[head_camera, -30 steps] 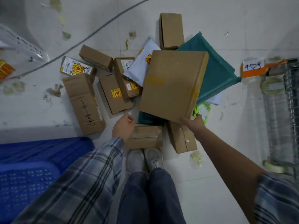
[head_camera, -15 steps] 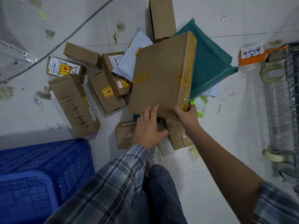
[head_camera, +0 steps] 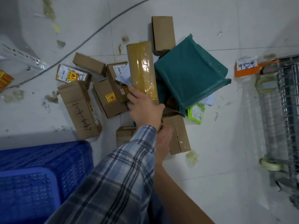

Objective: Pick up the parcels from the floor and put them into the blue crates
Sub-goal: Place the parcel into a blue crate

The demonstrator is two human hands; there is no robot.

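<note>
A: Why is the flat cardboard parcel standing on edge like that, with only its taped side facing up?

B: It is being tipped upright so two hands can take it by the near end. The left hand is lying over that end, its fingers stretching along the parcel's left face and the thumb wrapping round the right corner. The right hand is sitting just beneath, under the left wrist; its fingers are hidden, so I cannot tell how far they are curling or whether they are carrying any of the weight.

A: And where is the parcel in relation to the pile?

B: It is hovering above the middle of the heap on the floor, over a white mailer, with the green wrapped parcel just to its right and a brown box with a yellow sticker to its left.

A: Why hold it on edge rather than flat?

B: My guess is that a wide, thin box is swinging more easily past the neighbours that way, and is sliding edge-first into a crate.

A: Where is the crate?

B: The blue crates are waiting at the lower left of the floor, near the person's left side, with a long brown box marked by pen lying between them and the heap.
</note>
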